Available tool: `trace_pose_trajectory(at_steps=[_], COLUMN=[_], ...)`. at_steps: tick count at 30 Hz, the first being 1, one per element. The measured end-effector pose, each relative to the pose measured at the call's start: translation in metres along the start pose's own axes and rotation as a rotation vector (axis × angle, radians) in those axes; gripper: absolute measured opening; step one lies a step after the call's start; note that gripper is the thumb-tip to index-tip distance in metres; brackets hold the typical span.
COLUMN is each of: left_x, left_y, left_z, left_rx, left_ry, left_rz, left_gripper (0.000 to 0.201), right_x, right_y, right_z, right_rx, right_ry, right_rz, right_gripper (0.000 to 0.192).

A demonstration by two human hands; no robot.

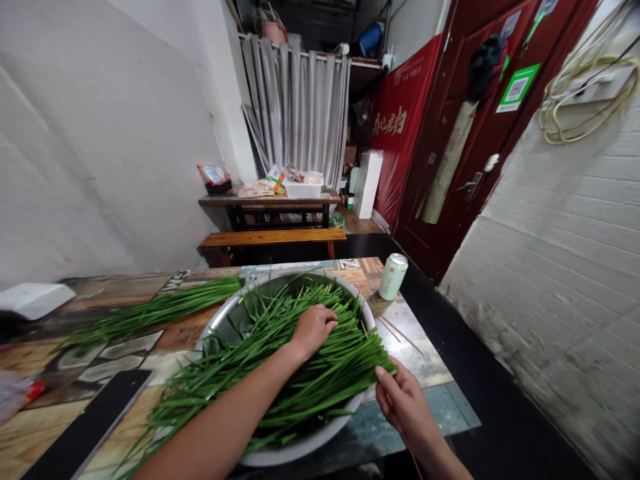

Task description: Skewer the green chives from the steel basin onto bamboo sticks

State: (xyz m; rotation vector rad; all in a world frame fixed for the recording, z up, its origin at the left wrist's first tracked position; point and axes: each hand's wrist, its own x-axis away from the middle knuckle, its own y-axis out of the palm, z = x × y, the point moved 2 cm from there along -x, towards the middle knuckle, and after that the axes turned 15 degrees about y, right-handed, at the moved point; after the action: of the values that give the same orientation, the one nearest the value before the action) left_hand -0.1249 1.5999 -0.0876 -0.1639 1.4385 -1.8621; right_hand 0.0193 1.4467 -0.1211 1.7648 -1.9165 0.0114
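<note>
A wide metal basin (209, 327) is heaped with long green garlic chives (280, 347), their leaves spilling over its near left rim. My left hand (313, 330) reaches across the heap and rests over the stalks, fingers curled closed. Whatever its fingertips pinch is hidden. At the basin's right rim, my right hand (404, 397) has thumb and fingers closed on the cut ends of some chives. Another bundle of chives (165, 305) lies on the table to the left of the basin.
On the wood-patterned table (420, 333) stand a pale green can (393, 276) and thin sticks (397, 328) beside the basin. A dark flat slab (90, 427) lies front left, a white object (35, 300) behind it. Beyond are a bench (275, 237) and a second table (215, 199).
</note>
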Motion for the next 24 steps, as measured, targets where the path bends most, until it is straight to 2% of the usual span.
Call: trace_pose_trajectory(at_steps=[5, 9, 14, 18, 24], left_x=[-0.002, -0.004, -0.008, -0.009, -0.009], left_y=[0.0, -0.003, -0.006, -0.003, -0.004], left_z=[0.001, 0.001, -0.002, 0.002, 0.016], left_rx=[-0.027, 0.046, 0.428, 0.762, 0.847], left_ry=[0.038, -0.027, -0.18, -0.273, -0.285], left_rz=[-0.013, 0.116, 0.253, 0.234, 0.18], left_gripper=[0.017, 0.02, 0.019, 0.028, 0.031], right_x=[-0.001, -0.001, -0.003, -0.007, -0.012], right_y=[0.0, 0.001, 0.001, -0.001, -0.002], right_z=[-0.002, -0.004, -0.006, -0.009, -0.013], right_rx=[0.018, 0.016, 0.044, 0.082, 0.097], right_ry=[-0.01, 0.001, -0.021, -0.018, -0.025], right_rz=[-0.007, 0.011, 0.001, -0.024, -0.033], right_gripper=[0.035, 0.039, 0.036, 0.037, 0.035])
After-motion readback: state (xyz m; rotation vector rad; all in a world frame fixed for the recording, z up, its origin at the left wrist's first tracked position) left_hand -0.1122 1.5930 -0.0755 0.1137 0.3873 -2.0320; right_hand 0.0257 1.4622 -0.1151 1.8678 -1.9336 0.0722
